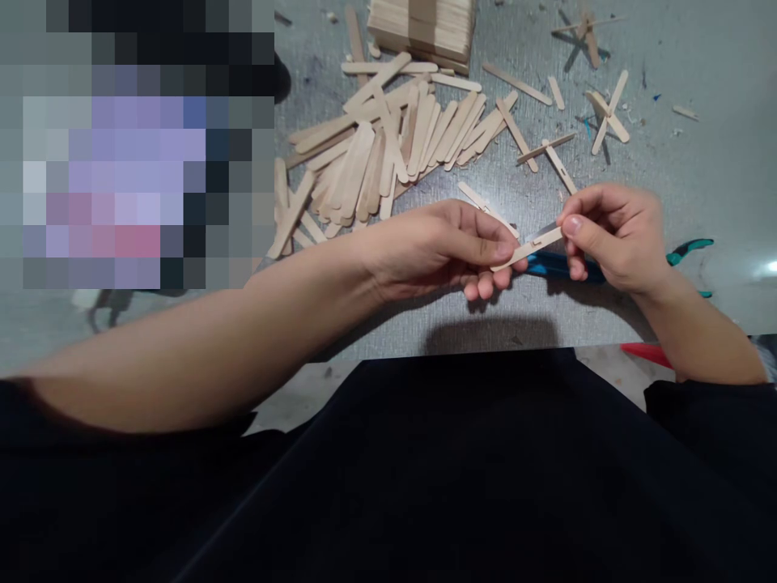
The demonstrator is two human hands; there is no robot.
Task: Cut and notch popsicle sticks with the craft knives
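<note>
A wooden craft stick (527, 249) is stretched between my two hands, with a small cut or raised chip near its middle. My left hand (467, 243) pinches one end between thumb and fingers. At the other end, the thumb and forefinger of my right hand (613, 235) grip it. Behind and below the stick lies a blue tool (564, 267), partly hidden by my right hand; its kind is unclear. Just beyond my fingers are a slotted craft stick (559, 168) and another cut stick (477, 197).
A loose pile of craft sticks (364, 166) spreads beyond my left arm, with a banded stack (418, 28) behind it. Crossed-stick pieces (609, 113) stand at the back right. Teal-handled pliers (690, 251) lie right of my right hand. The grey table's front edge is close to my body.
</note>
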